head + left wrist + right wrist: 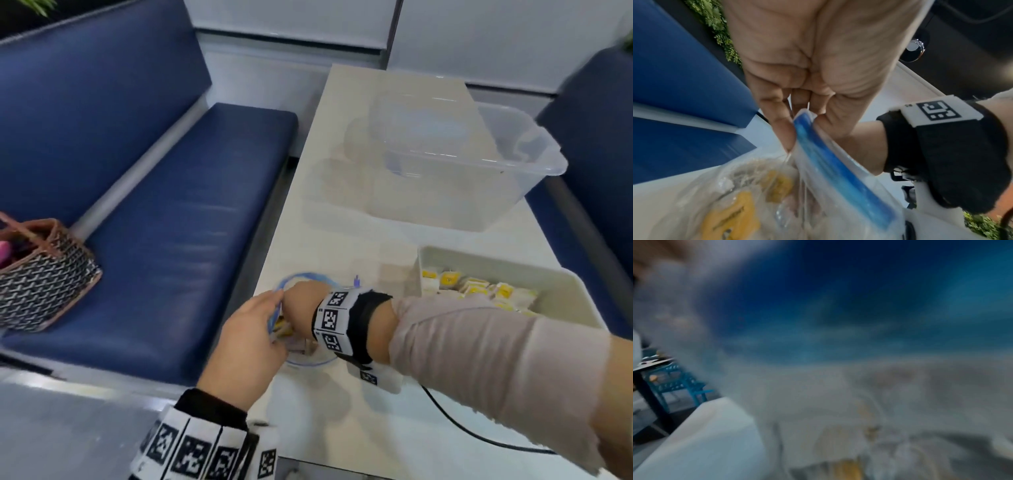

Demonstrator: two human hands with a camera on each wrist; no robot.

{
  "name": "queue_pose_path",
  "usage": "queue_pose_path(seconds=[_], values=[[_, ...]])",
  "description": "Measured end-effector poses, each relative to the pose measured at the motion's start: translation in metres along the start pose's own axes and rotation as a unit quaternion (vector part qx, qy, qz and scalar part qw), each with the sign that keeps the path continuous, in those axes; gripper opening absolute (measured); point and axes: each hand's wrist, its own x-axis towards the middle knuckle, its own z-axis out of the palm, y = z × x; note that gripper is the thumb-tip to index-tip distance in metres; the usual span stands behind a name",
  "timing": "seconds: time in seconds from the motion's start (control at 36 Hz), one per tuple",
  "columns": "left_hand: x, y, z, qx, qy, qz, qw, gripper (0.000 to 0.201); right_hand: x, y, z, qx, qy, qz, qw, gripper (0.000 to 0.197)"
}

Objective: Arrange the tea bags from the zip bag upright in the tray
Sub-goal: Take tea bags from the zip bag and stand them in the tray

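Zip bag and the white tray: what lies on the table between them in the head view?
In the head view only the right hand's forearm crosses from the zip bag toward the white tray; the table there is otherwise bare.

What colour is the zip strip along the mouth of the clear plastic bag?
Blue; the clear plastic zip bag's strip shows best in the left wrist view.

We see the right hand only to its knuckles; its fingers are hidden inside the zip bag. The right wrist view is blurred throughout.
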Motion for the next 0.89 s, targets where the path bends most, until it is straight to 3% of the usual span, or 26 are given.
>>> queue_pose_path(seconds=[0.06, 0.14, 0.31, 0.44, 0.53, 0.58, 0.67, 0.81, 0.89], values=[[0.001, -0.003, -0.002, 0.005, -0.008, 0.0, 1.0, 0.066, -0.003, 0.012, 0.007, 0.116, 0.123, 0.022, 0.985, 0.021], [0.003, -0.007, -0.005, 0.018, -0.014, -0.009, 1.0, 0.063, -0.015, 0.019, -0.002, 0.289, 0.152, 0.067, 0.943, 0.026], [0.004, -0.007, -0.01, 0.042, 0.005, -0.038, 0.998, 0.059, -0.046, 0.041, 0.002, 0.457, 0.213, 0.097, 0.858, 0.018], [0.011, -0.004, -0.008, -0.036, 0.066, -0.014, 0.997, 0.022, -0.065, 0.05, 0.009, 0.524, 0.233, 0.086, 0.815, 0.005], [0.012, 0.006, -0.009, -0.071, 0.084, 0.001, 0.994, 0.018, -0.072, 0.05, 0.014, 0.54, 0.238, 0.078, 0.803, 0.021], [0.012, 0.014, -0.01, -0.059, 0.081, 0.001, 0.995, 0.012, -0.078, 0.051, 0.016, 0.543, 0.239, 0.074, 0.802, 0.005], [0.013, 0.024, -0.01, 0.023, 0.057, 0.023, 0.998, 0.016, -0.084, 0.055, 0.021, 0.542, 0.283, 0.084, 0.787, 0.022], [0.022, 0.045, -0.008, 0.125, 0.043, 0.044, 0.99, 0.051, -0.098, 0.061, 0.022, 0.537, 0.319, 0.076, 0.777, 0.008], [0.02, 0.059, -0.006, 0.07, 0.036, 0.056, 0.995, 0.051, -0.107, 0.066, 0.027, 0.557, 0.344, 0.086, 0.751, 0.002]])
